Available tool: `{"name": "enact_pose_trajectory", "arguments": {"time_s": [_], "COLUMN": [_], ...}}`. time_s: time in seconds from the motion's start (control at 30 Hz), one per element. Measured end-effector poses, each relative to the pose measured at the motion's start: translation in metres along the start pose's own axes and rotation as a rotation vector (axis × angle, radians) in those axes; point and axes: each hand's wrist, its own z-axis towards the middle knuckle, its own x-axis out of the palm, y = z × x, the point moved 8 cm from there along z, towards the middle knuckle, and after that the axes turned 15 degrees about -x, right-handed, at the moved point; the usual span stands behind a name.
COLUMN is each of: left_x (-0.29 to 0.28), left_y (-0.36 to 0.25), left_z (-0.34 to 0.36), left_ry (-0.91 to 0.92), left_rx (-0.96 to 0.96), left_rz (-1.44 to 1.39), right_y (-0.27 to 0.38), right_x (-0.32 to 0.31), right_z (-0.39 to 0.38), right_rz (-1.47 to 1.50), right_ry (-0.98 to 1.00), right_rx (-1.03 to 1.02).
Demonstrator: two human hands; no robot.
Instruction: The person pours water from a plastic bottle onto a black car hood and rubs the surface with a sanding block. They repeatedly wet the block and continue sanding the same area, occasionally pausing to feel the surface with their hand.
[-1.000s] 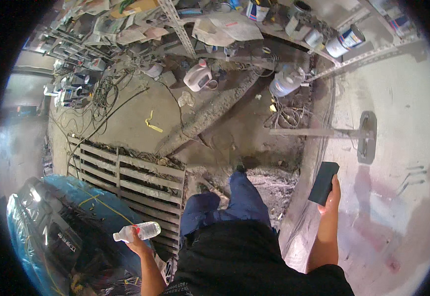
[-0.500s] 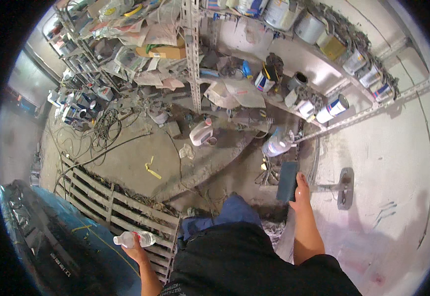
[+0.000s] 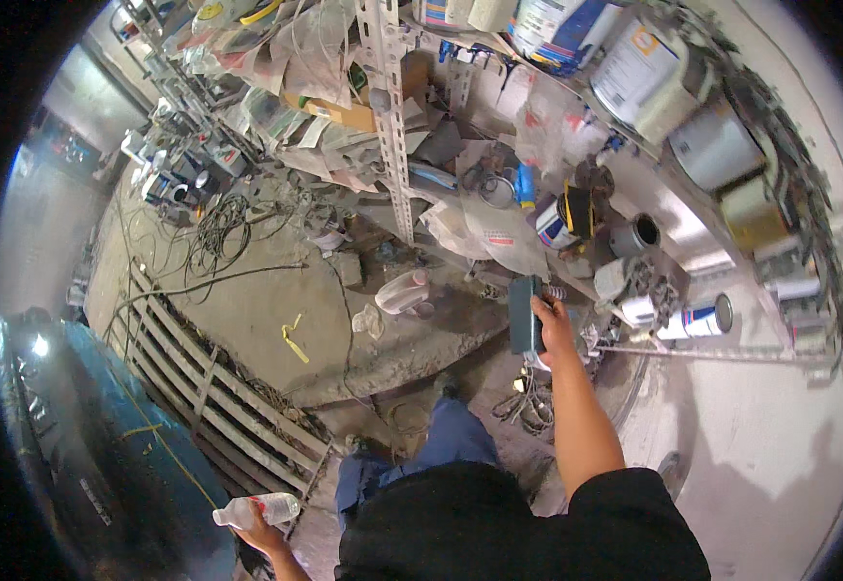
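My right hand (image 3: pixel 550 322) is raised in front of me, gripping a dark flat phone (image 3: pixel 524 315) held upright near the lower shelf of a cluttered metal rack (image 3: pixel 390 116). My left hand (image 3: pixel 260 532) hangs low at my left side and holds a clear plastic bottle (image 3: pixel 252 508) lying sideways, its cap pointing left. My legs in blue trousers (image 3: pixel 446 452) stand on a dusty concrete floor.
Paint cans (image 3: pixel 634 73), tins, papers and bags crowd the rack shelves. A white jug (image 3: pixel 402 290) and tangled cables (image 3: pixel 210 228) lie on the floor. A metal grating (image 3: pixel 213 387) runs along the left, beside a dark blue vehicle body (image 3: pixel 83 455). A pale wall (image 3: pixel 780 426) is at right.
My view has tilted up toward the shelves. My right hand with the phone has lifted and reached forward to the rack. The left hand and bottle have dropped lower in view.
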Motion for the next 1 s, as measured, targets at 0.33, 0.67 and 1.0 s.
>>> {"name": "enact_pose_trajectory", "arguments": {"time_s": [0.33,0.67,1.0], "left_x": [-0.028,-0.042,0.028], "left_y": [-0.041,-0.051,-0.088], "left_z": [-0.112,-0.168,-0.125], "left_ry": [-0.094,-0.186,0.211], "left_rx": [-0.306,-0.321,-0.163], "left_rz": [-0.231,-0.037,-0.076], "right_y": [-0.007,-0.013,0.104], "right_x": [0.054,0.140,0.060], "right_z": [0.225,0.324,0.191], "right_rz": [-0.177,-0.800,-1.023], "right_ry": [0.032,0.018,-0.045], "right_rx": [-0.158,-0.497,-0.987]}}
